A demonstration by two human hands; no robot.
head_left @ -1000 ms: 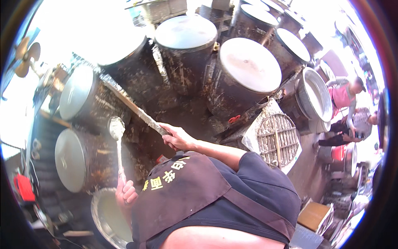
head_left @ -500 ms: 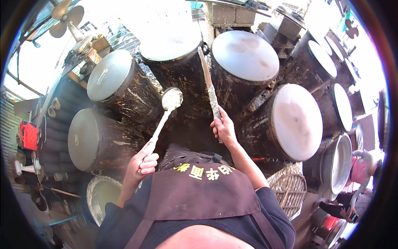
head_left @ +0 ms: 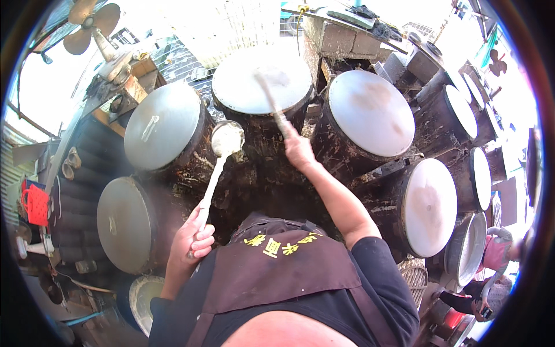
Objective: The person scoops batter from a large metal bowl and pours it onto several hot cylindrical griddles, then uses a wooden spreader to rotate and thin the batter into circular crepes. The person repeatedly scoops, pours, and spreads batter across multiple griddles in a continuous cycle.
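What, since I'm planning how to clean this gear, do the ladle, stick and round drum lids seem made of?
Ladle: probably metal, its rim bare and shiny; pale paste hides most of it.
Stick: perhaps wood, from its brownish tone; blur hides any grain.
Drum lids: likely metal, smooth and silvery grey with a soft sheen.

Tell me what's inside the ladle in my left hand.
White paste lies in the ladle; a darker strip of bowl shows at its far edge. The surface beneath the paste is covered.
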